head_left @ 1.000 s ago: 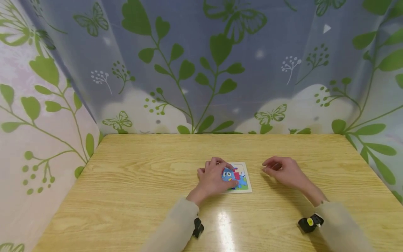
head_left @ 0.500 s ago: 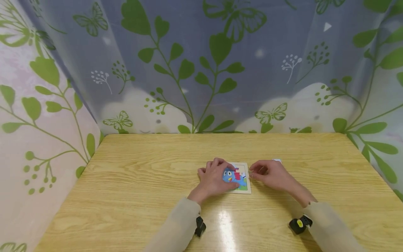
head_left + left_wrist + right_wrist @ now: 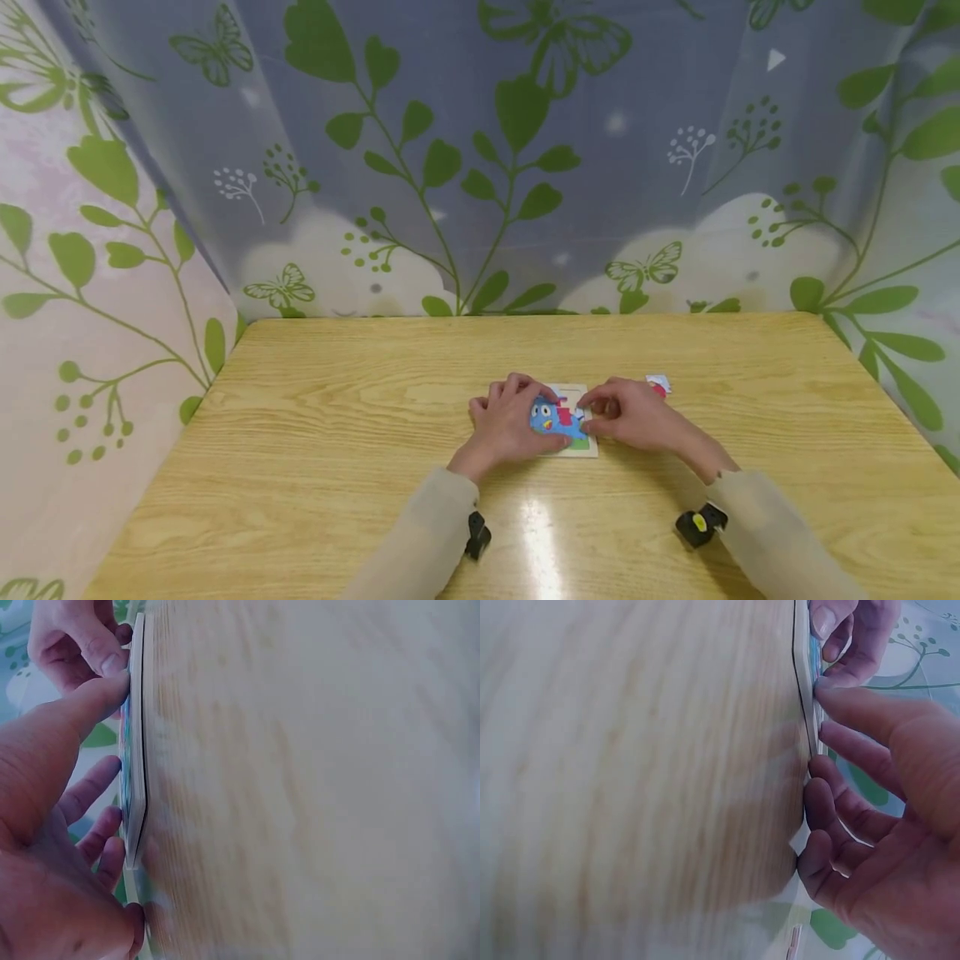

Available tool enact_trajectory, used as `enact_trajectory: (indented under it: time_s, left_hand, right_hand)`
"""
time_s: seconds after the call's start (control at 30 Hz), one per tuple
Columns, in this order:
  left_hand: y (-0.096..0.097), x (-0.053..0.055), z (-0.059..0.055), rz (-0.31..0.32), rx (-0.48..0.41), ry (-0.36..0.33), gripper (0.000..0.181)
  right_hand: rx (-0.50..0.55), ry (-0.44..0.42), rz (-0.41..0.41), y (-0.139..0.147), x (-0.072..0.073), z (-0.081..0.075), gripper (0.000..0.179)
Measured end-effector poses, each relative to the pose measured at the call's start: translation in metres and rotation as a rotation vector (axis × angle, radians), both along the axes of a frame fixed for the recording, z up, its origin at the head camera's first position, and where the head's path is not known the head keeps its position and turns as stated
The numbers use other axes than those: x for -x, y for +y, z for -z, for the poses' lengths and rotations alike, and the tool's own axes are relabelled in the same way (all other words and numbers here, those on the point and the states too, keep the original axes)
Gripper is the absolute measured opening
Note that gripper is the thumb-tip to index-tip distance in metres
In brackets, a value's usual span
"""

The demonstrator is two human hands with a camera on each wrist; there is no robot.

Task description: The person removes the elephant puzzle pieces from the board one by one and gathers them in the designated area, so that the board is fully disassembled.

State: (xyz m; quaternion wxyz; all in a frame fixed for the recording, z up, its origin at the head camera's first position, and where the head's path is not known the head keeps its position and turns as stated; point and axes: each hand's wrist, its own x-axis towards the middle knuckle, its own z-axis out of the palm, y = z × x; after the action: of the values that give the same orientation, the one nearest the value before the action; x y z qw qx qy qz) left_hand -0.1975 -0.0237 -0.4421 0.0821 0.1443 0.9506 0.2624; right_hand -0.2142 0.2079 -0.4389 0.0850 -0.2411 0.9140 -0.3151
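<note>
A small picture puzzle [image 3: 592, 452], showing a blue cartoon creature in a pale square frame, lies flat on the table. My left hand [image 3: 504, 427] spreads over its left side in the head view, thumb resting on the picture. In the left wrist view, that thumb touches the top face of the puzzle board [image 3: 136, 787]. My right hand [image 3: 637, 415] reaches over the frame's right side, thumb and index fingertips touching the picture a little apart. No loose piece shows between them. Behind the right hand lies a loose red-and-white puzzle piece [image 3: 660, 384].
The wood-grain table [image 3: 337, 400] extends around both hands. A patterned curtain [image 3: 465, 167] with leaves and butterflies hangs along its back edge and sides. Black wrist cameras, including the right one [image 3: 701, 525], sit at the sleeves.
My right hand has moved left from the bare table onto the puzzle's right side, uncovering the loose red-and-white piece behind it. The left hand has stayed almost still on the puzzle.
</note>
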Motion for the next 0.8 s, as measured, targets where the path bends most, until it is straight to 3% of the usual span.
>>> enact_trajectory:
  time_s: [0.8]
  left_hand:
    - [0.0019, 0.0003, -0.0001, -0.027, -0.005, -0.016, 0.051]
  right_hand:
    - [0.076, -0.12, 0.055, -0.0066, 0.0037, 0.0011, 0.02]
